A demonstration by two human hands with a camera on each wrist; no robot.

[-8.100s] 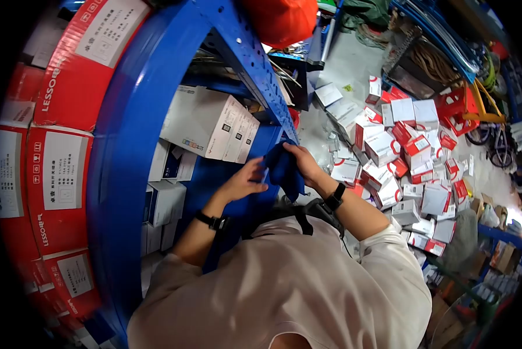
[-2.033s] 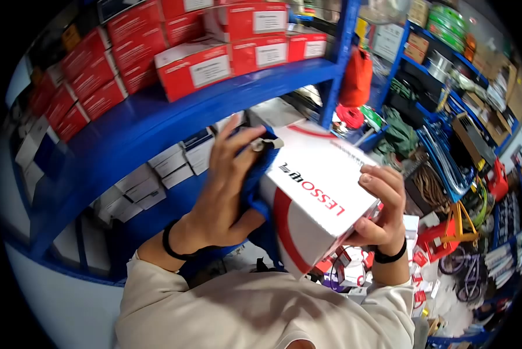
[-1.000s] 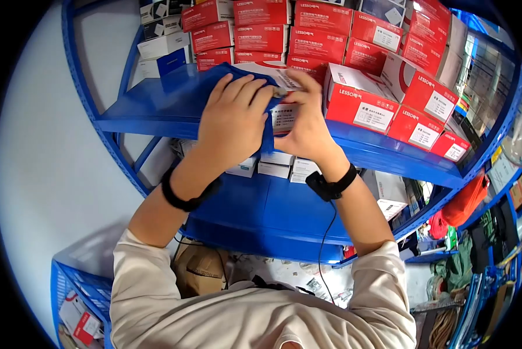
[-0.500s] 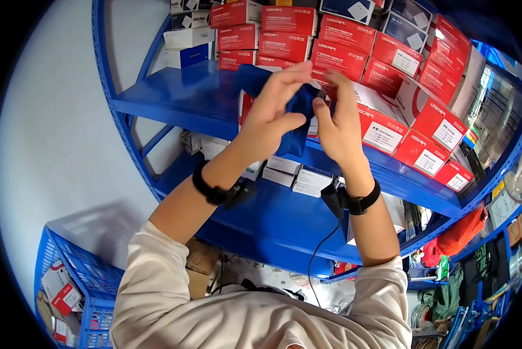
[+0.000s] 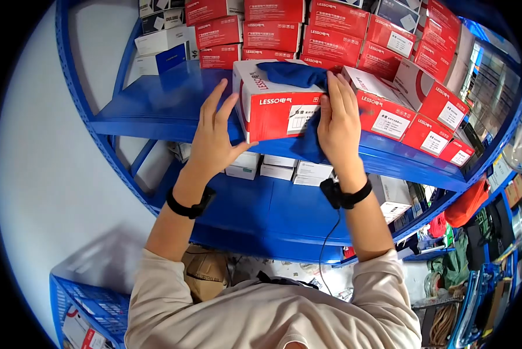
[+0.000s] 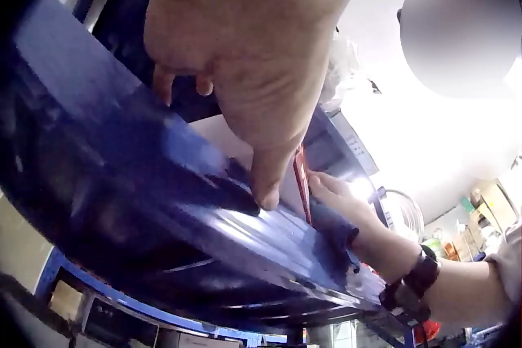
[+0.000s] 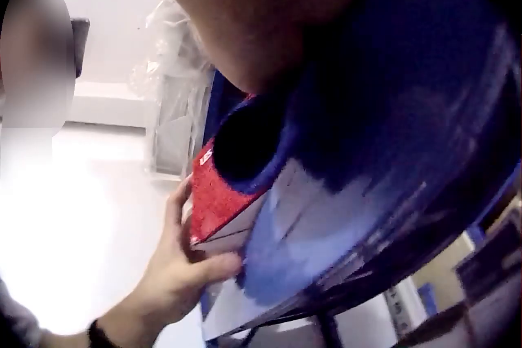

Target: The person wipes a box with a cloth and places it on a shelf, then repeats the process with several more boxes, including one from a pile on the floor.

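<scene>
Partly hidden blue cloth [image 5: 291, 74]

A plain white wall [image 5: 34, 163] fills nine o'clock, a soft shadow [image 5: 107, 247] falling across it toward eight. Blue metal shelving [image 5: 162, 99] spans ten o'clock through four; pale, littered floor [image 5: 290, 268] shows at six.

Left hand [image 7: 175, 270] at red-and-white box [image 7: 210, 208] on blue shelf [image 7: 326, 217]; dark-blue cloth [image 7: 253, 148] against box; right hand [image 7: 257, 26] blurred.
</scene>
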